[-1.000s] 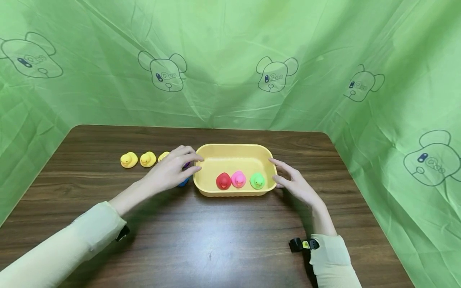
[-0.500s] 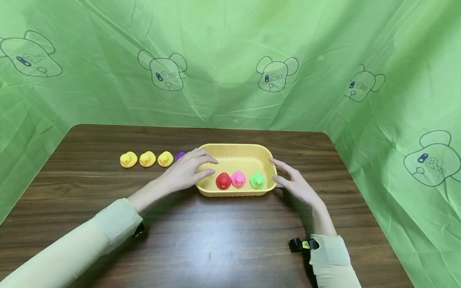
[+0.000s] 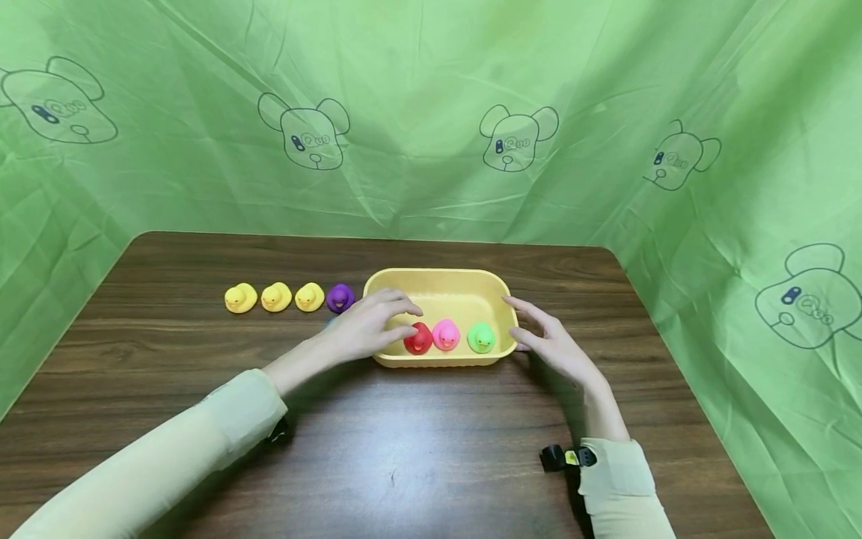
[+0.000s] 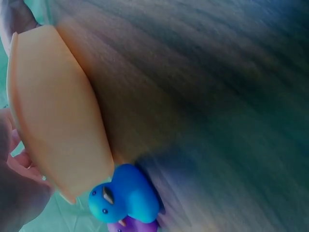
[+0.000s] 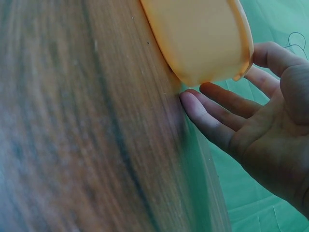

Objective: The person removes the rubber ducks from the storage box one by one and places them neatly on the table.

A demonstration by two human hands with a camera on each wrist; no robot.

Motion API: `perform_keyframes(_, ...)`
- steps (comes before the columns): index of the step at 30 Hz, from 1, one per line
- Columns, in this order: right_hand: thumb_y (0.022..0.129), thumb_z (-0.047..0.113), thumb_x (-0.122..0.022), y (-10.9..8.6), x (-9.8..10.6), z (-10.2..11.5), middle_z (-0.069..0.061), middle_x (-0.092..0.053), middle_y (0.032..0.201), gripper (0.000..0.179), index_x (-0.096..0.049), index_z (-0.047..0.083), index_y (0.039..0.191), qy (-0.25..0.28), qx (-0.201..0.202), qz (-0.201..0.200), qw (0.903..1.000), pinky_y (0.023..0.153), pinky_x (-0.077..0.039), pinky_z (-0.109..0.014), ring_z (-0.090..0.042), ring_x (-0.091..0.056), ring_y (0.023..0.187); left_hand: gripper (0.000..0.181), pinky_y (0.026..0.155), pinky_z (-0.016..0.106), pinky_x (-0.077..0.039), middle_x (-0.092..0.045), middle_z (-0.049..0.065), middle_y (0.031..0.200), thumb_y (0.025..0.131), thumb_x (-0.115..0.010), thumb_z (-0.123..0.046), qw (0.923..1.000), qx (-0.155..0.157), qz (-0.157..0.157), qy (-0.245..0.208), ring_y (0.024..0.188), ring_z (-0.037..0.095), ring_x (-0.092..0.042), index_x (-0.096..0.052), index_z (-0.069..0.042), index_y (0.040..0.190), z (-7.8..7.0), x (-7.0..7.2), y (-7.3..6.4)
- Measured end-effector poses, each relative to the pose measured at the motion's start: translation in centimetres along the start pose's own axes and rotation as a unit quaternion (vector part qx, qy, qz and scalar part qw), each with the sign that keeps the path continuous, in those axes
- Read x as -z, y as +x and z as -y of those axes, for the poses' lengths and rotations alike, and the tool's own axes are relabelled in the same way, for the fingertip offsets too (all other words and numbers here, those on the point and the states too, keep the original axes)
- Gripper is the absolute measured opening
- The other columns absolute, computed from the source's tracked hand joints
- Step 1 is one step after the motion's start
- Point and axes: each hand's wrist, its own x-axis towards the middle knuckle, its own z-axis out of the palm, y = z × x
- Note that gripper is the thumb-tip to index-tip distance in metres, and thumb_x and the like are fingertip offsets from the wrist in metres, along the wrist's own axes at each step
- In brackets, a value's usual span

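A yellow plastic basin (image 3: 465, 305) stands on the table. Inside, along its near side, sit a red toy duck (image 3: 419, 340), a pink duck (image 3: 446, 335) and a green duck (image 3: 481, 338). My left hand (image 3: 367, 327) reaches over the left rim, its thumb tip over the red duck; whether they touch I cannot tell. Nothing is gripped in it. My right hand (image 3: 559, 348) rests against the basin's right end, fingers loosely spread; in the right wrist view, the thumb touches the rim. A blue duck (image 4: 135, 193), mostly hidden in the head view, sits beside the basin's left end.
Left of the basin, a purple duck (image 3: 340, 298) and three yellow ducks (image 3: 276, 298) stand in a row on the dark wooden table (image 3: 404, 449). A green cloth (image 3: 411, 187) printed with bear faces surrounds the table's back and sides.
My left hand has moved right, from beside the basin's left end to over the red duck. That uncovers the third yellow duck and the purple duck. My right hand stays put.
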Motion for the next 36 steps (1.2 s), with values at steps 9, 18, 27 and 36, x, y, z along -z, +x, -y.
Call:
perform_keyframes(9, 0.105, 0.021, -0.059, 0.1, -0.1, 0.1, -0.021, -0.043, 0.159, 0.058, -0.039, 0.019, 0.159, 0.0, 0.002, 0.002, 1.0, 0.089, -0.061, -0.023, -0.041, -0.055, 0.133, 0.03, 0.106, 0.045, -0.053, -0.072, 0.002, 0.118, 0.096, -0.073, -0.029, 0.9997, 0.01, 0.005, 0.021, 0.12, 0.024, -0.065, -0.074, -0.014, 0.121, -0.3, -0.7, 0.3)
perform_keyframes(18, 0.105, 0.019, -0.059, 0.1, -0.1, 0.0, -0.024, -0.046, 0.155, 0.058, -0.039, 0.017, 0.159, 0.008, 0.001, 0.003, 1.0, 0.089, -0.061, -0.023, -0.04, -0.057, 0.13, 0.032, 0.106, 0.048, -0.049, -0.071, -0.003, 0.117, 0.093, -0.076, -0.04, 0.9967, 0.021, 0.018, 0.076, 0.12, 0.023, -0.064, -0.075, -0.02, 0.118, -0.3, -1.4, 0.3)
perform_keyframes(27, 0.105, 0.02, -0.06, 0.0, 0.0, -0.1, -0.023, -0.047, 0.155, 0.057, -0.039, 0.019, 0.159, 0.009, 0.002, 0.003, 1.0, 0.089, -0.061, -0.024, -0.034, -0.059, 0.128, 0.032, 0.104, 0.046, -0.049, -0.072, -0.005, 0.119, 0.089, -0.077, -0.044, 0.9939, 0.041, 0.03, 0.098, 0.12, 0.021, -0.063, -0.076, -0.025, 0.114, -0.4, -1.9, 0.5)
perform_keyframes(36, 0.105, 0.021, -0.06, 0.0, 0.1, 0.0, -0.024, -0.05, 0.152, 0.058, -0.039, 0.022, 0.159, 0.0, 0.0, -0.001, 1.0, 0.088, -0.062, -0.028, -0.028, -0.062, 0.124, 0.025, 0.104, 0.044, -0.049, -0.075, -0.009, 0.115, 0.088, -0.079, -0.044, 0.9934, 0.055, 0.037, 0.094, 0.116, 0.018, -0.064, -0.077, -0.029, 0.109, -0.5, -1.9, 0.7)
